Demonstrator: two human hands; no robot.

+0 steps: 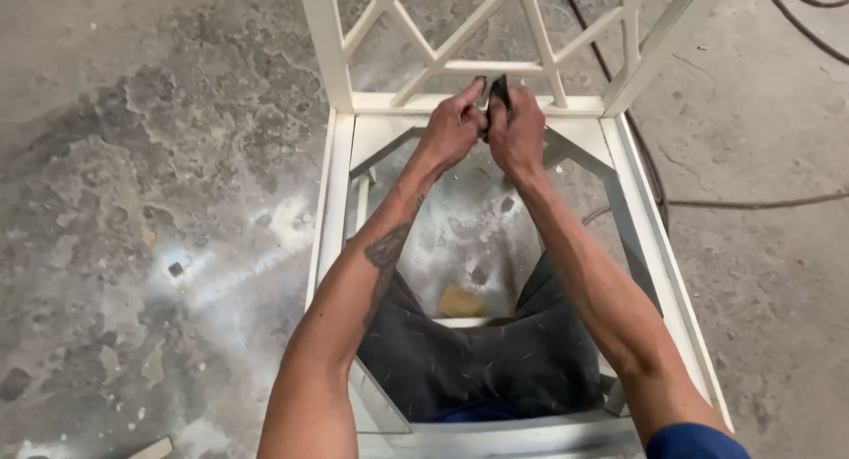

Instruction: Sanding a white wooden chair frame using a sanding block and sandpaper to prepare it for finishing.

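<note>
Stained, blotchy grey concrete floor (159, 158) dusted with white powder, dark cables (752, 202) trailing across it at right, small debris scattered about at left.

Both hands meet over the far rail of the chair frame (340, 185), left hand (453, 127) beside right hand (517, 133), pinching a small pad (498, 92) between them. A cable (752, 202) lies right of the frame.
</note>
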